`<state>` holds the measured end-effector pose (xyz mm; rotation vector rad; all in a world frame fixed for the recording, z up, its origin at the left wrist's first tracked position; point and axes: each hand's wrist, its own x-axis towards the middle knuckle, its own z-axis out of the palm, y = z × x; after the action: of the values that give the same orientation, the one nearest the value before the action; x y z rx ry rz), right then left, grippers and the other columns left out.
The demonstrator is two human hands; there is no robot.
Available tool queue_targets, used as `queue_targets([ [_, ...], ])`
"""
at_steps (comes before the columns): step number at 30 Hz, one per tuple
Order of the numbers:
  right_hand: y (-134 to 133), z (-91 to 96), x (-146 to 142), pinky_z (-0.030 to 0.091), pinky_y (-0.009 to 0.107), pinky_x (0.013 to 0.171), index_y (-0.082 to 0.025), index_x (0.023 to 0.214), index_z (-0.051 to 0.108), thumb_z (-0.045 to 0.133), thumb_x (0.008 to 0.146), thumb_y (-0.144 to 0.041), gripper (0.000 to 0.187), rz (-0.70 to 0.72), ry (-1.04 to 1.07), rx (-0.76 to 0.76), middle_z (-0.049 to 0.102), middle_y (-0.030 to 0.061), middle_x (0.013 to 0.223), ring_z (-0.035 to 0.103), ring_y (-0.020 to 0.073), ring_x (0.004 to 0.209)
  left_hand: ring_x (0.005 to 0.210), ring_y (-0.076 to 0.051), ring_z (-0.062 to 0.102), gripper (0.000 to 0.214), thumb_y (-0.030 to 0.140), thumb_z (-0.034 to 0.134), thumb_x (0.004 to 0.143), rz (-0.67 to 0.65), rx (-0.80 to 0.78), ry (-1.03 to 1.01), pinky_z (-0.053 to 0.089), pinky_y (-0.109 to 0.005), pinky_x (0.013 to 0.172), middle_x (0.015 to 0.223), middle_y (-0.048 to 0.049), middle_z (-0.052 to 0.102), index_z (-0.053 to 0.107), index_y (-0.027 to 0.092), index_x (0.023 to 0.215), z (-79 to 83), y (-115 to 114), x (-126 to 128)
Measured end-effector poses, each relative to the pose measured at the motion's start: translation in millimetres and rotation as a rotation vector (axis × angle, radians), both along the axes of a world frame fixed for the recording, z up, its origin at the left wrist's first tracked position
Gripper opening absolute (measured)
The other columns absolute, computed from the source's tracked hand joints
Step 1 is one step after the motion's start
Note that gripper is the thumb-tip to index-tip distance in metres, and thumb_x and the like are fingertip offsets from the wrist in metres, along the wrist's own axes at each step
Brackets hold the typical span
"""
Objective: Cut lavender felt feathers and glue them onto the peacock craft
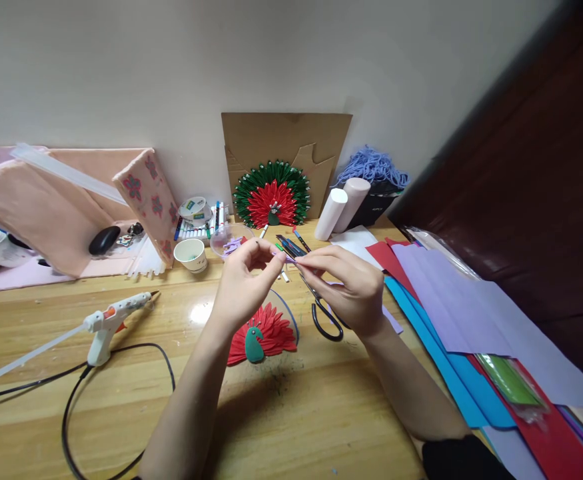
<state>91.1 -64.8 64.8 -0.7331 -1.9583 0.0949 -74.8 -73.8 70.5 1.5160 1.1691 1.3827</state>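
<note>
Here I am, raising both hands over the table, and my left hand (pixel 244 283) is pinching one end of a small, narrow, purple strip (pixel 290 259) between thumb and forefinger. My right hand (pixel 354 287) is gripping the other end the same way, so neither hand is sitting nearer: the strip is bridging the little gap between my fingertips. Its long axis is running crosswise, from left fingertips to right; my fingers are hiding too much for me to tell whether it is folding or lying flat.

Now, towards me and slightly left of that pinch, a red, layered-feather fan with a green, teardrop-shaped bird body (pixel 254 347) is lying on the table side of my hands, nearer the left, whose forearm is covering its left edge. Just below my right hand, black-handled scissors (pixel 327 327) are pointing their loops my way. Well left of my left hand, a white glue gun (pixel 108 325) is aiming its nozzle towards it
</note>
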Motion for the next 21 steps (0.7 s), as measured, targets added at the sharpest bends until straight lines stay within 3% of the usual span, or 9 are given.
queue_targets([
  [8, 1, -1.2, 0, 0.052, 0.029, 0.067, -0.019, 0.089, 0.066, 0.059, 0.08, -0.011, 0.014, 0.002, -0.027, 0.042, 0.068, 0.0059, 0.081, 0.063, 0.0155, 0.075, 0.068, -0.011, 0.055, 0.012, 0.027, 0.059, 0.078, -0.015, -0.016, -0.008, 0.046, -0.024, 0.064, 0.074, -0.0014, 0.058, 0.056, 0.017, 0.075, -1.0, 0, 3],
  [21, 0, 0.9, -3, 0.05, 0.027, 0.063, -0.019, 0.08, 0.062, 0.06, 0.079, -0.01, 0.009, -0.029, 0.007, 0.045, 0.067, 0.0029, 0.073, 0.061, 0.014, 0.068, 0.07, -0.01, 0.055, 0.016, 0.028, 0.064, 0.076, 0.002, -0.106, -0.208, 0.045, -0.022, 0.064, 0.076, -0.0016, 0.06, 0.059, 0.014, 0.082, 1.1, -1, 11],
])
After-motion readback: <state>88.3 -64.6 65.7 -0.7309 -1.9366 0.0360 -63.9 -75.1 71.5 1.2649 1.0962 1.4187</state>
